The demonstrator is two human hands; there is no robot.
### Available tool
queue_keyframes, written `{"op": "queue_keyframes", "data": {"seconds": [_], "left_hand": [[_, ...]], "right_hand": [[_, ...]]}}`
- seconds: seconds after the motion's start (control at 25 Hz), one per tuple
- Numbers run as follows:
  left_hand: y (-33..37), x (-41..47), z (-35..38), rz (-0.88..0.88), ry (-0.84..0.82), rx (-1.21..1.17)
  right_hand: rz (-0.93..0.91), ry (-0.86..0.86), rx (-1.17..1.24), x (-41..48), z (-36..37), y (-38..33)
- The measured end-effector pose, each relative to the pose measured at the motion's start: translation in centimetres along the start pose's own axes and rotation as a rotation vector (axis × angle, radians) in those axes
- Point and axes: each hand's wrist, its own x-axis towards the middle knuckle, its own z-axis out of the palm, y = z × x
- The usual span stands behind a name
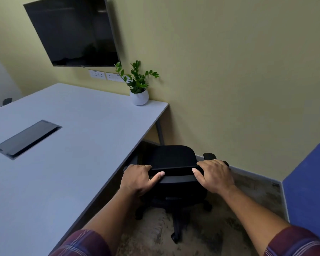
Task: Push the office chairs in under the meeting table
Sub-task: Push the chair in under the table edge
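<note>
**Both hands clamped on chair backrest, chair at table's right edge**

Far left of the fingers: meeting table, pale grey top, w/ a dark cable hatch set flush in the surface. Above and beyond it, a black wall screen, unlit, w/ two socket plates on the wall just below. A potted plant in a white round pot stands on the table's far right corner, well beyond the fingertips.

Left hand: gripping the top rail of the office chair at its left end. Fingers curled over the far side of the rail, thumb lying along the near side pointing right. Clamped on the backrest; this hand sits just beside the table's right edge, apart from it.

Btwn the two hands: chair's black seat, seen beyond the rail; its front-left part lies at or under the table edge, exact overlap cannot be told. Below the hands, the chair's star base and castors rest on mottled carpet.

Right hand: same grip on the rail's right end, fingers wrapped over the top, thumb pointing left toward the other thumb. Clamped. One black armrest shows just beyond its knuckles.

Both forearms bare, plaid sleeves at the bottom edge. Right of the right hand: yellow wall, then a blue panel.
</note>
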Motion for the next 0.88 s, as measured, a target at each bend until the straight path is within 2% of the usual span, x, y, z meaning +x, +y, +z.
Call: {"op": "queue_keyframes", "data": {"seconds": [0.88], "left_hand": [[-4.9,6.8,1.4,-0.325,0.099,0.064]], "right_hand": [[-0.318,0.057,0.192,18.1,7.1,0.0]]}}
